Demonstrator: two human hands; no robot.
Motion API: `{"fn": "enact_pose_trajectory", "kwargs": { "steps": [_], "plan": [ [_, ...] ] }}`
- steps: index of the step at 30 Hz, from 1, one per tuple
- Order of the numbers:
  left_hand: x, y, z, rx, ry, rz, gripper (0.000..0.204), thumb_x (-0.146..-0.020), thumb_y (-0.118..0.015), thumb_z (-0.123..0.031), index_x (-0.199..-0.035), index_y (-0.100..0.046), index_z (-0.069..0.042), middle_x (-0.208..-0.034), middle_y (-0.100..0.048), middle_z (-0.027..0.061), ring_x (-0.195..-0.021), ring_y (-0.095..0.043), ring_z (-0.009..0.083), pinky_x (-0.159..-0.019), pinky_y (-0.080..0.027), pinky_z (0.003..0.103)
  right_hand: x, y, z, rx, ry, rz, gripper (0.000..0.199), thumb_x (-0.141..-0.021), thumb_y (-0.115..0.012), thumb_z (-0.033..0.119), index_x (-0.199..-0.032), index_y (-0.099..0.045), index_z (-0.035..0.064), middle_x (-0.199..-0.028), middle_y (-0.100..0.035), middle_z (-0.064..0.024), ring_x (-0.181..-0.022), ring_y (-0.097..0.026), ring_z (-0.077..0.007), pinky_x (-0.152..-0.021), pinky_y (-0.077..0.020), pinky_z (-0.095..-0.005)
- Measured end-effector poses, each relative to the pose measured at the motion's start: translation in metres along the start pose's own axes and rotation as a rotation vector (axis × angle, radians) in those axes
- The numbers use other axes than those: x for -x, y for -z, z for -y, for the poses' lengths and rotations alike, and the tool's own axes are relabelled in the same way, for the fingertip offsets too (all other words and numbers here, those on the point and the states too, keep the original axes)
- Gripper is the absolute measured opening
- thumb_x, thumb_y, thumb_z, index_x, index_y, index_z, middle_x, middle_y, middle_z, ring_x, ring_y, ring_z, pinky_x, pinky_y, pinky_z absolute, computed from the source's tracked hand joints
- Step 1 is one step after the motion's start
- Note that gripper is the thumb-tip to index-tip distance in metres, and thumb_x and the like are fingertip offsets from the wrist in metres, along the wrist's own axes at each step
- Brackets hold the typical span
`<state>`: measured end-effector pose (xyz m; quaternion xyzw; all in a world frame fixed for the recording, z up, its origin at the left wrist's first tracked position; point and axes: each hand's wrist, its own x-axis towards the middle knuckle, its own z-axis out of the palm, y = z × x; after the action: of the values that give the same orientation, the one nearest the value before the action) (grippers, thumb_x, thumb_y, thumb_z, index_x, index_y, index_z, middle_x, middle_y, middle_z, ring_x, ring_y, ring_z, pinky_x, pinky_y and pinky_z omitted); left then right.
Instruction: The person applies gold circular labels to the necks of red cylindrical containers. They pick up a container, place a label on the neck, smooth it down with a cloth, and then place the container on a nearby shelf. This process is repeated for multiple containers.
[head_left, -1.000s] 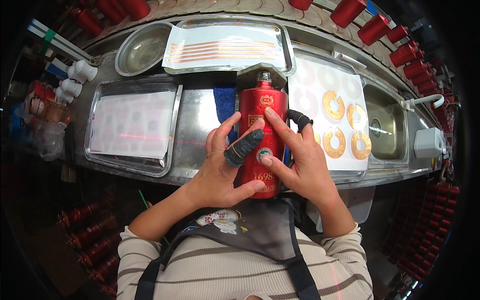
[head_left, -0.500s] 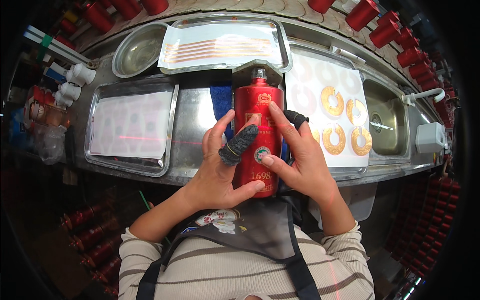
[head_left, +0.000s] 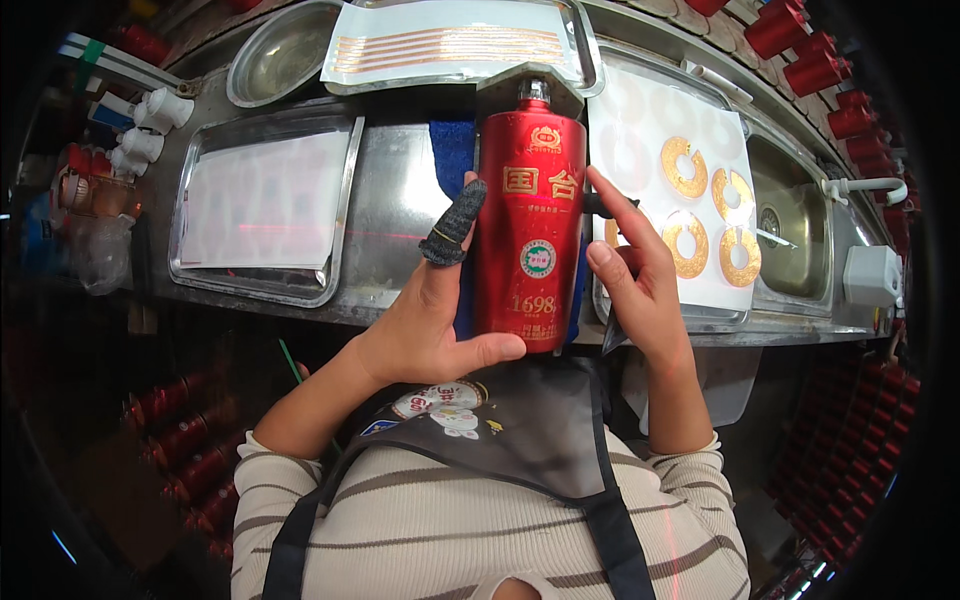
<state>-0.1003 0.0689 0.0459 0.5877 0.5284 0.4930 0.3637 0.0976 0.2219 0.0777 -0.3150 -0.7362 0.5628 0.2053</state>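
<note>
A red bottle [head_left: 531, 235] with gold lettering, a round green-and-white sticker and a clear stopper [head_left: 534, 91] lies in front of me, stopper away from me. Behind its top end shows a grey metal holder [head_left: 497, 92]. My left hand [head_left: 428, 315] grips its left side, thumb over the lower front and a dark finger cot [head_left: 455, 225] on one finger along the edge. On the right side my right hand [head_left: 642, 275] steadies the bottle, its index fingertip at the edge; another finger in a dark cot reaches partly out of sight beside it.
Gold C-shaped decals [head_left: 690, 245] lie on a white sheet to the right, before a sink [head_left: 790, 270]. Left is a steel tray [head_left: 338, 235] with pale sheets. Gold strips [head_left: 450, 45] lie on a far tray beside a metal bowl [head_left: 240, 85]. A blue cloth [head_left: 452, 150] is near the bottle.
My fingers have come off the bottle's front to its sides, uncovering the gold lettering. The right thumb has left the sticker area. The view has shifted slightly.
</note>
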Motion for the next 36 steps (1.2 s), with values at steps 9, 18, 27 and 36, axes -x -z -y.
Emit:
{"fn": "enact_pose_trajectory", "kwargs": {
  "steps": [9, 18, 27, 36],
  "plan": [
    [-0.003, -0.006, 0.008, 0.309, 0.033, -0.077, 0.088, -0.099, -0.062, -0.015, -0.16, 0.0, 0.001, -0.168, -0.011, 0.0221, -0.154, -0.021, 0.031, -0.124, -0.019, 0.043, 0.008, -0.006, 0.004, 0.228, 0.097, -0.043, 0.066, -0.093, -0.072, 0.025, -0.152, -0.048, 0.0071, -0.085, -0.037, -0.0027, -0.068, -0.038, -0.0095, -0.061, -0.0352, -0.0247],
    [-0.004, -0.002, 0.008, -0.07, -0.181, -0.131, 0.094, -0.091, -0.074, -0.028, -0.161, -0.016, -0.002, -0.168, -0.021, 0.0172, -0.155, -0.018, 0.0345, -0.125, -0.011, 0.046, 0.009, -0.004, 0.012, 0.459, 0.321, 0.057, 0.091, -0.075, -0.085, 0.04, -0.154, -0.046, 0.016, -0.109, -0.056, -0.0076, -0.079, -0.043, -0.0149, -0.067, -0.0396, -0.0271],
    [-0.002, -0.002, 0.005, -0.144, -0.098, -0.098, 0.095, -0.09, -0.071, -0.04, -0.161, -0.019, -0.005, -0.166, -0.028, 0.0148, -0.155, -0.017, 0.0397, -0.123, -0.004, 0.055, 0.011, 0.0, 0.029, 0.382, 0.102, 0.162, 0.086, -0.076, -0.083, 0.036, -0.154, -0.047, 0.024, -0.133, -0.055, -0.0212, -0.115, -0.058, -0.0361, -0.101, -0.0472, -0.0411],
    [0.0, -0.004, 0.001, -0.198, -0.086, -0.134, 0.091, -0.09, -0.07, -0.04, -0.161, -0.02, -0.012, -0.166, -0.027, 0.016, -0.153, -0.02, 0.0423, -0.121, -0.002, 0.063, 0.004, 0.001, 0.04, 0.427, 0.073, 0.112, 0.086, -0.077, -0.083, 0.033, -0.154, -0.047, 0.0223, -0.13, -0.058, -0.0183, -0.106, -0.061, -0.0309, -0.091, -0.0509, -0.0373]
  ]
}}
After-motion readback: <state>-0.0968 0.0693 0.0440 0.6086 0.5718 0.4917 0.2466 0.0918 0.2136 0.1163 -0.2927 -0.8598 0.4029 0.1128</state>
